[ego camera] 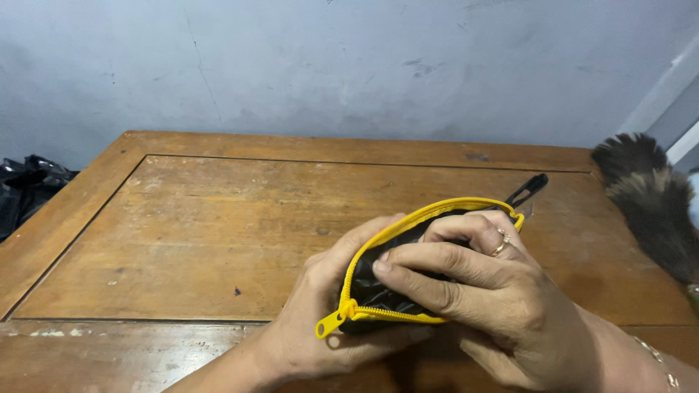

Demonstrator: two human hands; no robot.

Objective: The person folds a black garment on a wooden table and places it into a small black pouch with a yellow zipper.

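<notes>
A small black pouch (378,295) with a yellow zipper (408,222) is held over a worn wooden table (204,225). The zipper is open and its yellow pull hangs at the lower left end. My left hand (320,320) cups the pouch from underneath and behind. My right hand (480,291), wearing a ring, presses its fingers into the open mouth and grips the black fabric. A black strap or clip (528,189) sticks out past the pouch's far end.
A dark feather duster (648,196) lies at the table's right edge. A crumpled black bag (25,189) sits off the table's left side. A grey wall (349,65) stands behind the table.
</notes>
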